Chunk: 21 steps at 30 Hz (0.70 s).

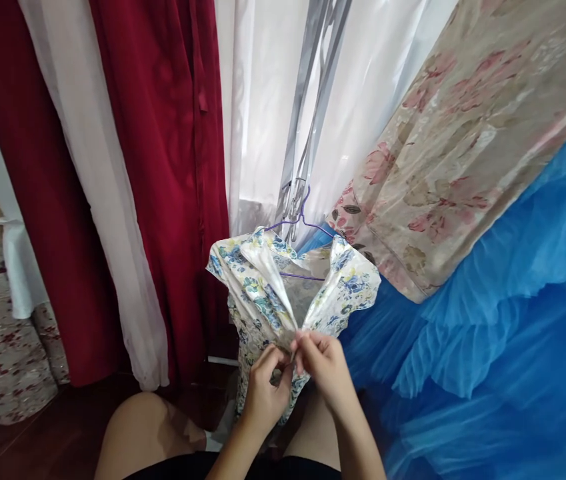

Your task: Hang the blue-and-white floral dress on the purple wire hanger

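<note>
A white dress with blue and yellow flowers (pixel 253 283) hangs in front of me on a thin purple hanger (pixel 305 212). Its front is parted in a V from the neck down to my fingers. My left hand (pixel 269 380) is closed in a pinch on the dress at the bottom of the V. Just right of it and slightly higher, my right hand (pixel 320 357) pinches the edge of the same opening. The fingertips of both hands nearly meet. Whether a button or zip lies between them is hidden by the fingers.
Red fabric (pixel 163 167) and a sheer pale panel (pixel 97 153) hang at the left. White curtains with grey ribbons (pixel 307 93) are behind the hanger. At the right hang a floral dress (pixel 443 147) and ruffled blue tulle (pixel 513 320). My bare knee (pixel 137 427) shows below.
</note>
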Each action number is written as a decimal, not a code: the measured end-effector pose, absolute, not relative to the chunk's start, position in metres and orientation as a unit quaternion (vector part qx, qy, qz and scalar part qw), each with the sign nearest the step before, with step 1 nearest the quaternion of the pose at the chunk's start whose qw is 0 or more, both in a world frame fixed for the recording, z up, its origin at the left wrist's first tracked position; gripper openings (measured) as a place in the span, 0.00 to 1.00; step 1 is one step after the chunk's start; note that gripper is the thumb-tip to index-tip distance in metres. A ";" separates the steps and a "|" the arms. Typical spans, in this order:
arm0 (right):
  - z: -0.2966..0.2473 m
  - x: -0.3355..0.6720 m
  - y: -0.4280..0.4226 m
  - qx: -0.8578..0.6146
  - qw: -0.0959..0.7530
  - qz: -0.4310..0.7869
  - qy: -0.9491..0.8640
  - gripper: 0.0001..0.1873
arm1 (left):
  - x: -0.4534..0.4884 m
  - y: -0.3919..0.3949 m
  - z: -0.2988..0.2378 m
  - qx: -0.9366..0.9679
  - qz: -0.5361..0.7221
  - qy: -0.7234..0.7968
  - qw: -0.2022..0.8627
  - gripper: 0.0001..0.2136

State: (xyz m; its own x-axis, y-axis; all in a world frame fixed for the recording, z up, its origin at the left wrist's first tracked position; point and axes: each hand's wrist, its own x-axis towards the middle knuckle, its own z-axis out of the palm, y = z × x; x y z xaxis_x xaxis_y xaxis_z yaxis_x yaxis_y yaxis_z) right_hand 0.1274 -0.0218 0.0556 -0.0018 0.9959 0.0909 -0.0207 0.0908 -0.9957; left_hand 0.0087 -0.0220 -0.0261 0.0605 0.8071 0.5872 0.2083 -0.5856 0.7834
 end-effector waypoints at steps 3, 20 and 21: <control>0.106 0.131 0.024 -0.454 0.543 0.469 -0.529 0.20 | 0.008 -0.022 -0.023 0.683 0.554 0.384 0.281 0.09; 0.170 0.136 0.058 -0.385 0.610 0.396 -0.569 0.17 | -0.025 0.065 0.127 0.754 0.562 0.302 0.156 0.18; 0.170 0.136 0.058 -0.380 0.605 0.388 -0.582 0.18 | -0.023 0.074 0.143 0.771 0.550 0.291 0.133 0.16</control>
State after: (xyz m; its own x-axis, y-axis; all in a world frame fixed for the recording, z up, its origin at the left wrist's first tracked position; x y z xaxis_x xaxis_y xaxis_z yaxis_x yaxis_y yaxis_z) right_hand 0.1362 0.0581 0.1700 0.0216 0.9124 0.4088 -0.0267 0.4093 -0.9120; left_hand -0.0229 0.0745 0.1430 0.2249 0.5954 0.7713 0.3030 -0.7951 0.5254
